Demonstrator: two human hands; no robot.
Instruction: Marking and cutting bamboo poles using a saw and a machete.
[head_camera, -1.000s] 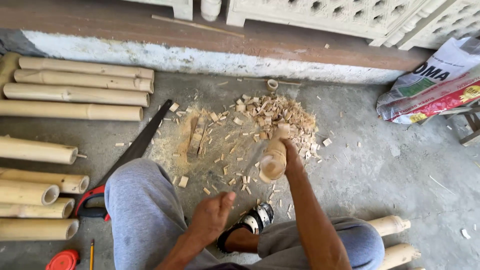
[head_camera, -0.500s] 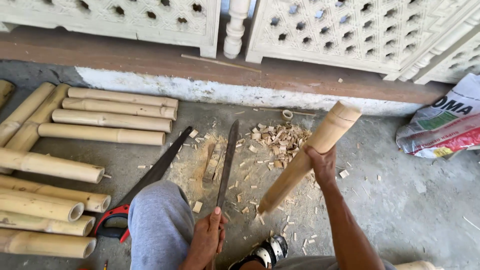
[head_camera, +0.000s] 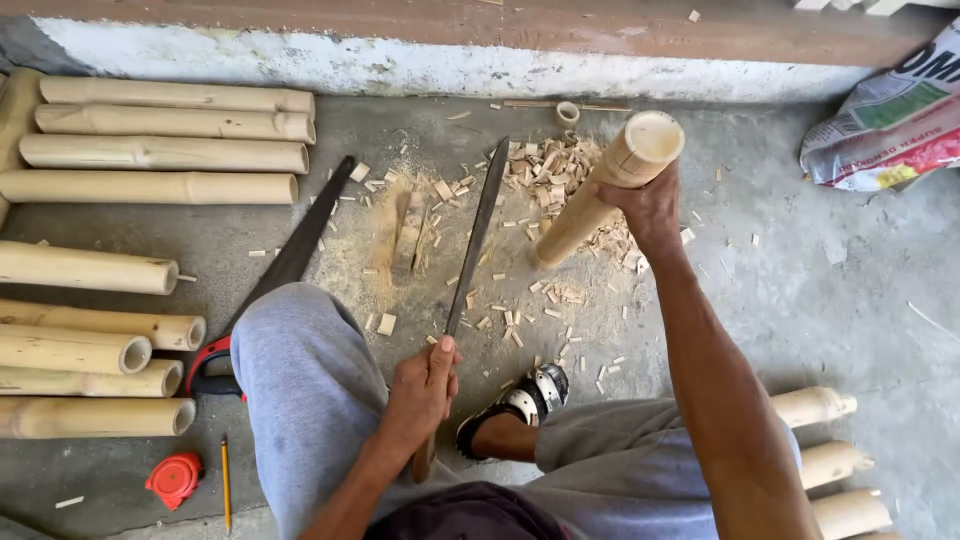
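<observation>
The right hand (head_camera: 650, 205) is closed around a bamboo pole (head_camera: 605, 190) just below its cut top, and the pole is stood tilted, its foot planted in the chip pile (head_camera: 545, 175) on the floor (head_camera: 800, 300), toward the wall side. Held so, the open end is turned up toward the camera and the shaft is braced against the ground. The left hand (head_camera: 425, 385) is wrapped tight on the wooden handle of a long blade (head_camera: 475, 235), which is laid flat on the floor, its tip pointed toward the wall (head_camera: 400, 65) and kept just left of the pole's foot, apart from it. Both are set in front of the bent knees, within easy reach.

Beside the left knee a saw (head_camera: 290, 255) with a red handle is laid slantwise. Along the floor's left edge bamboo lengths (head_camera: 160, 125) are stacked side by side, cut ends facing inward, so that side is closed off. More cut pieces (head_camera: 825, 450) are seen at the lower right corner, and a printed sack (head_camera: 890, 125) at the upper right. Bare floor is left open to the right of the pole. A red tape measure (head_camera: 175, 478) and a pencil (head_camera: 225, 480) are laid near the bottom left.
</observation>
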